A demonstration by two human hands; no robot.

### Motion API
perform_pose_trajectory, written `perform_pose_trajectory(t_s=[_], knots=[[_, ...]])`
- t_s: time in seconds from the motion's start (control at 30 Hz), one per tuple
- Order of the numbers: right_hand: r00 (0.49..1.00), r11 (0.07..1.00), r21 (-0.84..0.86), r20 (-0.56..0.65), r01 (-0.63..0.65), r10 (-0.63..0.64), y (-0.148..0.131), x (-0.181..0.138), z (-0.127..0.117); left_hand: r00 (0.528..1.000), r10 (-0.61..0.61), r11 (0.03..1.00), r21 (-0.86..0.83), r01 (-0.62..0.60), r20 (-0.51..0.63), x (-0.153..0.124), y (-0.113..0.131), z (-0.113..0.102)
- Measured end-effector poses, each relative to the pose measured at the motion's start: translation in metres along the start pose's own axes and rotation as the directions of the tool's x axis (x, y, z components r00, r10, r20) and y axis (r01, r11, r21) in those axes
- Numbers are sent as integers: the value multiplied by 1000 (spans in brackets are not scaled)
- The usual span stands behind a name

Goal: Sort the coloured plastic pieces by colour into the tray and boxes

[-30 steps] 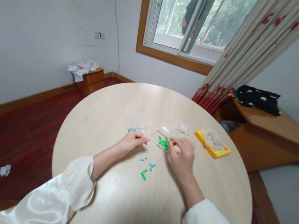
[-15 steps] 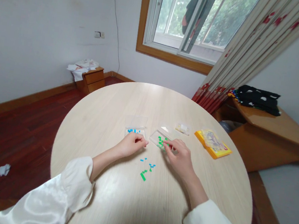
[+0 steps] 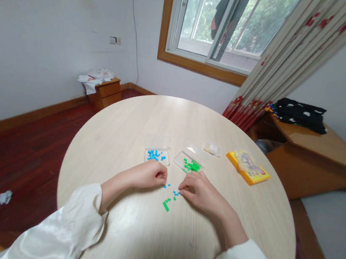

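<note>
My left hand [image 3: 151,174] is low over the table with thumb and forefinger pinched. Its tips are beside a small blue brick [image 3: 164,186], and whatever they hold is hidden. Opposite, my right hand [image 3: 201,193] has its thumb and forefinger closed at the right end of a few small blue bricks [image 3: 175,194]. Just nearer to me lie loose green bricks [image 3: 166,206], one of them long. Behind the left hand stands a clear open box [image 3: 165,161] with several blue bricks [image 3: 153,155]. Another clear box [image 3: 180,161] holds several green bricks [image 3: 192,166].
On the round wooden table [image 3: 133,234], a yellow packet [image 3: 249,169] lies to the right, with a small clear case [image 3: 212,149] left of it. Beyond the table are a window [image 3: 205,32], a curtain [image 3: 275,53] and a tilted brown cabinet [image 3: 319,153].
My right hand has left the green bricks' box and come down to the loose blue bricks. The left hand has moved slightly nearer to me, uncovering more of the blue bricks' box.
</note>
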State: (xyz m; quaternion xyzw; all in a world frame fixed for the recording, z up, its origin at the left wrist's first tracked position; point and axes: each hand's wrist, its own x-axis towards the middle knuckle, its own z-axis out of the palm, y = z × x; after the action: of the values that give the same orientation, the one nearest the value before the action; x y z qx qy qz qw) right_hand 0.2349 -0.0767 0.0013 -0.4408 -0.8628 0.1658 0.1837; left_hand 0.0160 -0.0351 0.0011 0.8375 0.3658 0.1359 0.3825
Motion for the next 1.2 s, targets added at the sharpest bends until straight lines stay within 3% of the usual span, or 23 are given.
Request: perform_pose_trajectory(t_s=[0.33, 0.53, 0.73, 1.03, 1.2], knots=[[999, 1000, 14, 49, 0, -1, -1, 0, 5, 999, 37, 998, 49, -39, 38, 0, 0, 3], [999, 999, 18, 31, -36, 35, 0, 1, 5, 964, 140, 987, 45, -154, 227, -3, 11, -1], [985, 999, -10, -162, -52, 50, -2, 6, -2, 904, 292, 954, -24, -300, 313, -4, 14, 7], [881, 999, -39, -472, -33, 11, -1, 14, 11, 898, 312, 934, 73, -349, 309, -5, 15, 18], [845, 997, -62, -535, -47, 7, -3, 19, 16, 898, 301, 940, 60, -337, 322, -5, 18, 14]])
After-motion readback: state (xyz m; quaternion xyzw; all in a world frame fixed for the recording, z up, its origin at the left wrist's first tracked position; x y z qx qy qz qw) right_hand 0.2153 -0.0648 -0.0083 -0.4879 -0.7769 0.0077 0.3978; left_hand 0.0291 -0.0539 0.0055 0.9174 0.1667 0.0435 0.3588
